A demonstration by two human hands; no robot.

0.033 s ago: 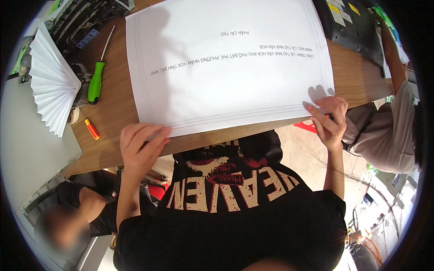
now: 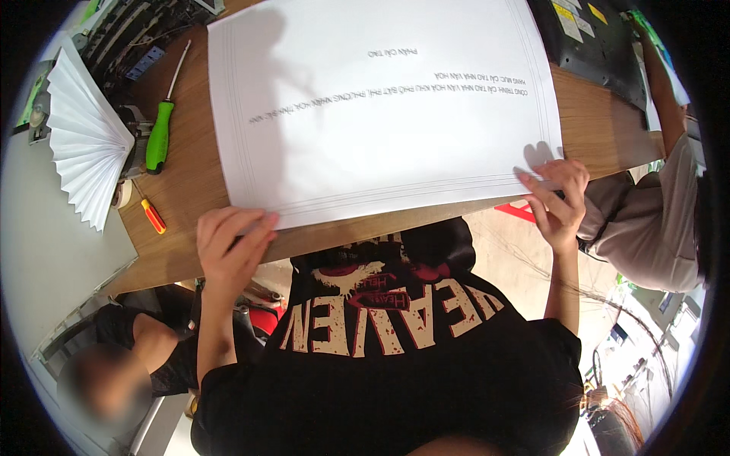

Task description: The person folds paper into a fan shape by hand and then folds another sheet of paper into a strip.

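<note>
**Touches near corners of a white sheet (image 2: 395,152) with both hands**

Meets the sheet's near-left corner with the left hand (image 2: 234,242), with fingers bent and close together; meets the near-right corner with the right hand (image 2: 559,197), with thumb and forefinger apart. Cannot tell whether either is clamped on it. Lies printed side up along the near edge of the wooden table (image 2: 186,190), right of a green-handled screwdriver (image 2: 159,138), a small orange-and-yellow screwdriver (image 2: 154,217) and fan-folded white paper (image 2: 87,144).
</note>
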